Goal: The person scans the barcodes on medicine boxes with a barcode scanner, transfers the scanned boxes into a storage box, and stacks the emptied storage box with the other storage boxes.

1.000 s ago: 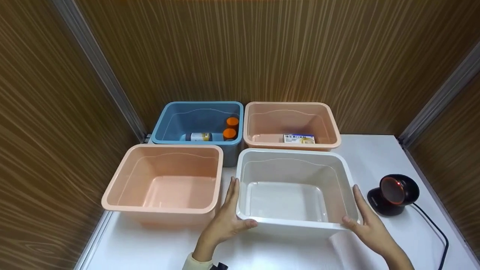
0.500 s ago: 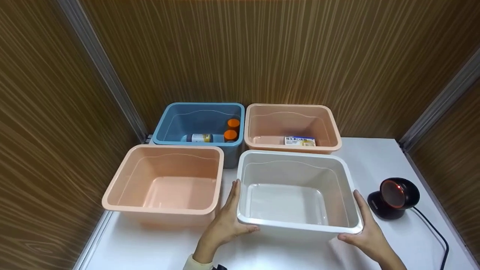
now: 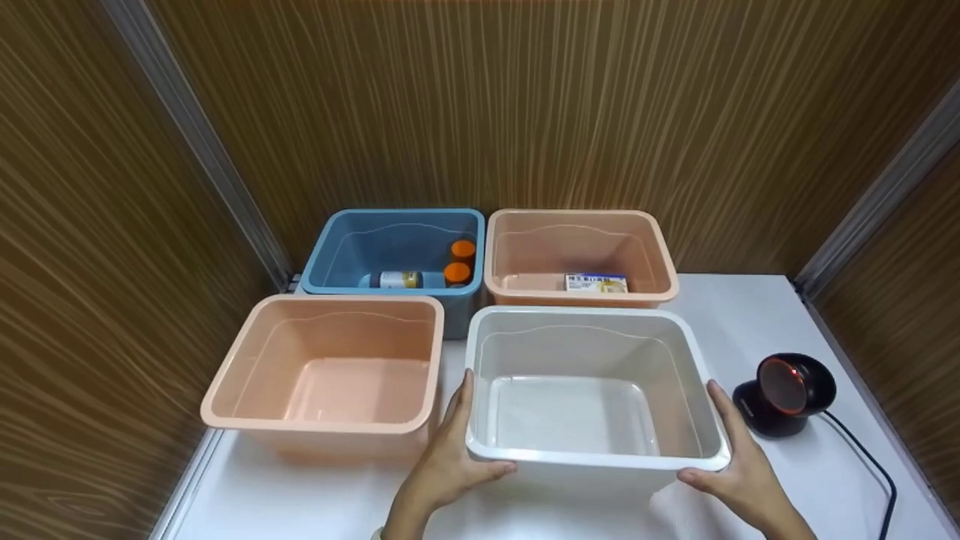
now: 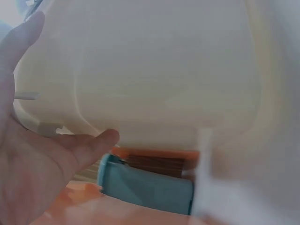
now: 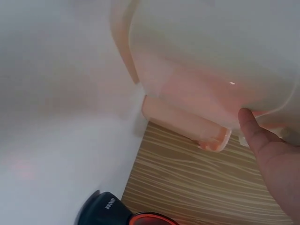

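Observation:
A white plastic storage bin [image 3: 577, 409] sits at the front right in the head view, with nothing seen inside. My left hand [image 3: 446, 457] holds its near left corner. The thumb lies across the front below the rim, and the fingers lie along the side. At the near right corner my right hand [image 3: 739, 465] holds it likewise, thumb under the rim. In the left wrist view the fingers of my left hand [image 4: 42, 159] lie close against the pale bin wall. A finger of my right hand [image 5: 272, 164] touches the wall in the right wrist view.
A peach bin [image 3: 352, 382] stands left of the white one. Behind are a blue bin [image 3: 394, 291] with several orange-capped or labelled bottles [image 3: 457, 274] and another peach bin [image 3: 581, 296] holding a small box [image 3: 596, 283]. A black corded scanner [image 3: 787, 394] stands at right.
The white bin has shifted slightly toward me with both hands on it. My right thumb has gone from over the rim to below it. The view has also shifted a little.

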A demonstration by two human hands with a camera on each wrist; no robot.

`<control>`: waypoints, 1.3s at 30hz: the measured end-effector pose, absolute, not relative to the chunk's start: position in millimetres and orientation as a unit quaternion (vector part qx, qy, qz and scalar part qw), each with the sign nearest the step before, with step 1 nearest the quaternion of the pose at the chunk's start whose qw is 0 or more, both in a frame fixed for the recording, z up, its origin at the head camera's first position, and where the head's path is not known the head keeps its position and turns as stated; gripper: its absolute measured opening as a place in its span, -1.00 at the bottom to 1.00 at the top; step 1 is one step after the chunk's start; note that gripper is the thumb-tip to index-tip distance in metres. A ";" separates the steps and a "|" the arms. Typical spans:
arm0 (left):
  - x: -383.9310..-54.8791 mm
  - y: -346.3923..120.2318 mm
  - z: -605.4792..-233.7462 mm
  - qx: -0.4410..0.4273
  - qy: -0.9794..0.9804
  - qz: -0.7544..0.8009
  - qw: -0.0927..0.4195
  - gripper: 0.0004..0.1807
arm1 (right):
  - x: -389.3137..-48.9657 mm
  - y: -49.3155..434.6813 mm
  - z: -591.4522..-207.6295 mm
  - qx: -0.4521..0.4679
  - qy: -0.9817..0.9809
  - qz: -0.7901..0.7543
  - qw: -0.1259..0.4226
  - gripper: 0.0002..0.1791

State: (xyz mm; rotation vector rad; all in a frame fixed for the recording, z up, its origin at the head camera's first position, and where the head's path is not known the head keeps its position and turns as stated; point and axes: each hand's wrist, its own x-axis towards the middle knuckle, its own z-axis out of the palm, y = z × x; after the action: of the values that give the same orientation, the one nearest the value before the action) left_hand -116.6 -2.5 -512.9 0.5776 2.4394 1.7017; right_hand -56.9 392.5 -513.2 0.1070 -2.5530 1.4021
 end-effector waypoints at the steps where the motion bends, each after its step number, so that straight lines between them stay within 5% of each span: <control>1: -115.7 -2.4 -510.2 0.185 0.804 0.561 0.061 0.51 | -55.0 392.3 -511.9 0.035 -0.867 0.483 0.114 0.46; 18: -116.9 -2.4 -461.2 0.248 0.785 0.567 0.016 0.56 | -42.6 387.8 -470.0 0.028 -0.855 0.497 0.148 0.49; 39: -147.4 -12.4 -409.2 0.252 0.755 0.604 -0.036 0.38 | -80.3 377.7 -411.6 0.110 -0.828 0.499 0.230 0.45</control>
State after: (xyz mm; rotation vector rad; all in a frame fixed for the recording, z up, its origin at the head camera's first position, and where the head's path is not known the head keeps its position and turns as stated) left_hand -147.4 -12.4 -409.2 0.8106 2.4278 1.9419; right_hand -80.3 377.7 -411.6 0.3016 -2.2779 1.3725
